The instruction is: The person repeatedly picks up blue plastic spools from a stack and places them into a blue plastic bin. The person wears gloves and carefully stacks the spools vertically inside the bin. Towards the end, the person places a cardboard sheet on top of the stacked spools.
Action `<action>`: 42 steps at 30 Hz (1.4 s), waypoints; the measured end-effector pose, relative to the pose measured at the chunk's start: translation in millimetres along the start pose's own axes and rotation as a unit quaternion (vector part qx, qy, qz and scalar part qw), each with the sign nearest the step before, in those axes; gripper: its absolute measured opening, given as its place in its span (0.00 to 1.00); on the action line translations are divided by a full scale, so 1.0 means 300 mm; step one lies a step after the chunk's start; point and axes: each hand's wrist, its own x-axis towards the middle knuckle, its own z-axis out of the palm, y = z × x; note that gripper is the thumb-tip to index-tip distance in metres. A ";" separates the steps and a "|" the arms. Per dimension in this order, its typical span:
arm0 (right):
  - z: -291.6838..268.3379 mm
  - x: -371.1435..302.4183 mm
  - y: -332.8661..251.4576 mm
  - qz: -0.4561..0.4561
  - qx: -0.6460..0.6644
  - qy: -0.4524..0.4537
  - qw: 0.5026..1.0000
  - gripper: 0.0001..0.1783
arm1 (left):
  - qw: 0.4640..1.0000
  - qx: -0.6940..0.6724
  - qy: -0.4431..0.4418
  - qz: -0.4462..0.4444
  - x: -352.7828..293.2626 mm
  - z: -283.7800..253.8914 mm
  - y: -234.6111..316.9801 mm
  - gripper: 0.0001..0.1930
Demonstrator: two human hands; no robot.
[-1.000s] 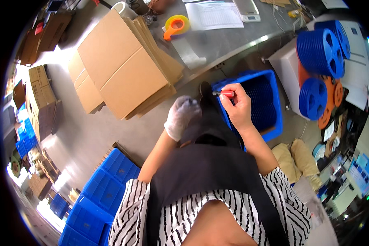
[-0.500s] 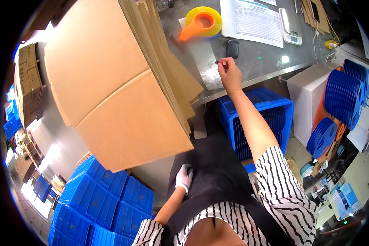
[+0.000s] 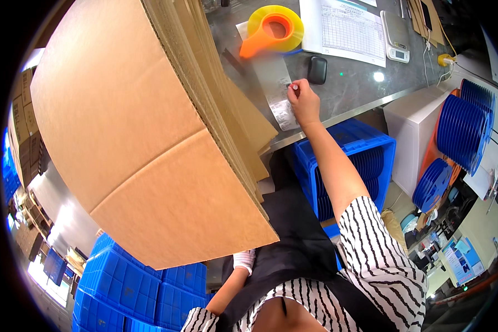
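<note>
My right hand (image 3: 303,101) reaches onto the grey worktop (image 3: 354,83) and grips a small red-tipped pen (image 3: 294,87), its tip over a long white paper slip (image 3: 278,88). A yellow and orange tape dispenser (image 3: 272,26) lies just beyond the slip. My left hand (image 3: 244,259), in a white glove, hangs low beside my dark apron; half of it is hidden behind the big cardboard box (image 3: 149,133). Whether that hand holds anything does not show.
A printed sheet (image 3: 346,30), a small black object (image 3: 317,69) and a white calculator-like device (image 3: 395,36) lie on the worktop. A blue crate (image 3: 351,160) sits under its edge. Blue reels (image 3: 465,133) stand at right by a white box (image 3: 412,133). Blue crates (image 3: 127,288) are stacked at lower left.
My right hand rose from the blue crate onto the worktop with the pen and now rests on the paper slip. My left hand dropped down beside my body. The view closed in on the worktop.
</note>
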 end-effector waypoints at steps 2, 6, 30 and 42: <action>-0.007 -0.007 0.002 0.003 0.013 -0.004 1.000 0.10 | 0.998 0.015 0.022 0.054 -0.011 0.017 -0.029 0.20; -0.012 -0.005 0.031 -0.007 0.022 -0.006 1.000 0.09 | 0.991 0.071 -0.111 -0.018 0.011 -0.084 0.036 0.21; -0.111 -0.028 0.077 -0.014 0.059 -0.070 0.996 0.10 | 0.992 -0.095 0.078 0.032 0.009 0.037 0.019 0.14; -0.126 -0.038 0.062 -0.094 -0.005 -0.127 0.987 0.10 | 0.989 -0.120 0.087 0.019 -0.012 0.074 0.022 0.13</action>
